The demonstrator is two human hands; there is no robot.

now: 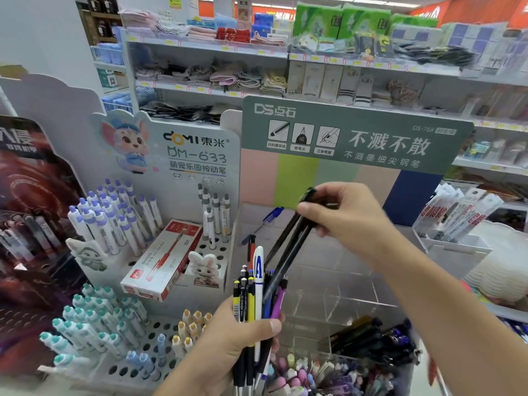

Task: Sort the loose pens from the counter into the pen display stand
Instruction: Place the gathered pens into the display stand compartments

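L hand [228, 338] gripped a mixed pen bundle [255, 298] upright in front of the clear display stand [343, 281]. R hand [347, 208] pinched two dark pens [288, 247] (tips down among the bundle). My worry: tips could've snagged, dragging neighbours out, spilling the lot.

Store shelves [211, 48] behind are holding folded towels and socks. Green tissue packs [340, 22] are sitting on the top shelf. A red-and-white pen box [163, 260] is lying tilted on the left holed stand, just beside a rabbit figure [206, 268]. Packaged refills [457, 217] are leaning in a clear bin at right.
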